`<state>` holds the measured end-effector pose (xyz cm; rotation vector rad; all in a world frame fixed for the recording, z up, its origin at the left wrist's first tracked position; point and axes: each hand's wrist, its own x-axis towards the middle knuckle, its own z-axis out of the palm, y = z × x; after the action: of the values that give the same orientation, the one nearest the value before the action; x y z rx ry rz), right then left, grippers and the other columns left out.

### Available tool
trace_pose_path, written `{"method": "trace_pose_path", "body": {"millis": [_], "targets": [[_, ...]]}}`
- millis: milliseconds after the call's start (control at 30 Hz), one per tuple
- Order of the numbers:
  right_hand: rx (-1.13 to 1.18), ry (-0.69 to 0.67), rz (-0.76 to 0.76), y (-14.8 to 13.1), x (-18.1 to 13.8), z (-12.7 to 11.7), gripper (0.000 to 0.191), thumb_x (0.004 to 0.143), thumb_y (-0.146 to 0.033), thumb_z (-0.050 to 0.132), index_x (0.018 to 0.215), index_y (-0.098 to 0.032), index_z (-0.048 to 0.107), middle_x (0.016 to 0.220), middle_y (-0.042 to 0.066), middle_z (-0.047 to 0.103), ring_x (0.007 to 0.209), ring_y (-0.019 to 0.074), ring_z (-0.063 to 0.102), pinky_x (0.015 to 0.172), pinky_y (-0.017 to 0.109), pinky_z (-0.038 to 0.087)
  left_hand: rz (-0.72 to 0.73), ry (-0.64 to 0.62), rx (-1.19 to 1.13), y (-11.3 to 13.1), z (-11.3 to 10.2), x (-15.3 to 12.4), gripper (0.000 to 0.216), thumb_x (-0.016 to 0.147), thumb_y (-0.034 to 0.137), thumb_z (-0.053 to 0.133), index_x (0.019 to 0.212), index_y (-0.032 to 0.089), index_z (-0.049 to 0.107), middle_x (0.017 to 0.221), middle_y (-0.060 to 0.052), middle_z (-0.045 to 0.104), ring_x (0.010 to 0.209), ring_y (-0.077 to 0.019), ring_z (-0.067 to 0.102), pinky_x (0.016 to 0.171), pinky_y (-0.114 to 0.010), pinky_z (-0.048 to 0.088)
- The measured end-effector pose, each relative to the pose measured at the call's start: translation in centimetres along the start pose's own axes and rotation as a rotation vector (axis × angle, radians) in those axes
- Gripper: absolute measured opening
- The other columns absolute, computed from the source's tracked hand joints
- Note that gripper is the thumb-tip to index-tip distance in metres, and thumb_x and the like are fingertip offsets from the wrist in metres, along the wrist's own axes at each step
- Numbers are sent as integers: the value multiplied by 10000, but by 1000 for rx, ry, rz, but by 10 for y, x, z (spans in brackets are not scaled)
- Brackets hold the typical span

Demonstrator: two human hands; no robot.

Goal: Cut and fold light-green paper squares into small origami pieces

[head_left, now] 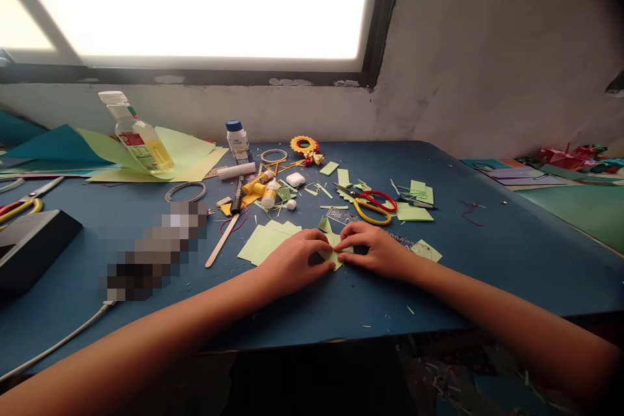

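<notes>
Between my two hands is a small piece of light green folded paper (332, 257), with one pointed flap standing up at its far side. My left hand (297, 259) pinches its left part, thumb and fingers closed on it. From the other side my right hand (377, 250) grips the paper with thumb and fingertips, which meet those of the left near the middle. Part of the paper is hidden under the fingers. Green paper sheets (267, 240) lie beside my left hand. A clear ruler (341, 215) and red-and-yellow scissors (373, 205) lie just beyond my right hand.
Cut green pieces (414, 211) and thin strips lie farther back. Glue bottles (269, 195), a black marker (237, 195) and a wooden stick (222, 240) are left of centre. An oil bottle (141, 140) and a white bottle (237, 142) stand behind. A black box (36, 247) sits far left.
</notes>
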<state>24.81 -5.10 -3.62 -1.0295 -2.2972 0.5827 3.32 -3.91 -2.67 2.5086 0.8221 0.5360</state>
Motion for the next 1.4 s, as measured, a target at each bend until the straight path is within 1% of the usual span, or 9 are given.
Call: {"method": "trace_pose_path", "body": {"millis": [100,233,467,600,733,933,1033,1200,1400], "targets": [[42,-31,27,0,1,-2,103,815,-267,644,842,-194,711,920,57,604,881,182,578,824,314,464,-48,-18,-91,-5,-3,1,146,802,245,619,922,176,666,961,-53,639,895,-180,590,818,-284,458],[40,-78,52,-2,2,-3,209,783,-288,684,970,-195,688,977,66,598,920,196,566,840,327,458,-94,-57,-164,-11,-6,2,132,775,204,644,901,162,648,866,-30,663,793,-154,604,736,-251,463],[156,-170,-39,-1,0,-11,109,821,-280,644,845,-180,683,947,54,614,875,160,582,830,287,459,150,-229,-68,-13,-20,-1,182,881,228,536,945,200,704,953,-45,653,858,-146,586,795,-229,430],[177,-286,-100,-2,-3,-21,135,856,-269,598,805,-187,692,965,54,644,917,161,583,852,275,442,182,-265,-24,-10,-26,-3,217,901,229,501,966,218,708,977,-48,633,887,-150,572,809,-221,419],[158,-339,-60,-7,-4,-25,183,894,-272,534,842,-192,689,1016,59,633,946,166,573,867,286,434,180,-249,-24,-8,-24,-1,245,915,246,473,936,211,715,934,-53,628,854,-145,576,793,-218,418],[112,-249,94,-10,3,-13,161,873,-304,560,881,-180,663,888,42,619,785,156,570,735,275,449,132,-188,-104,-9,-14,5,170,872,230,554,903,193,717,868,-38,667,822,-142,590,818,-241,406],[84,-204,134,-8,4,-6,160,857,-308,580,859,-174,667,837,36,604,737,150,557,691,268,435,44,-170,-135,-7,-11,6,127,837,243,596,873,174,696,840,-33,673,799,-149,587,755,-237,414],[46,-126,152,-5,4,1,152,837,-302,599,811,-169,669,746,15,563,670,134,523,612,244,396,-166,-98,-161,-2,-6,6,145,796,281,619,878,162,631,820,-16,649,747,-148,574,652,-224,413],[62,-98,134,-5,4,5,138,831,-296,610,813,-170,664,724,5,542,641,120,505,586,229,385,-173,-50,-160,-2,-1,5,103,778,257,635,814,162,614,782,-7,630,726,-144,558,649,-235,416]]}}
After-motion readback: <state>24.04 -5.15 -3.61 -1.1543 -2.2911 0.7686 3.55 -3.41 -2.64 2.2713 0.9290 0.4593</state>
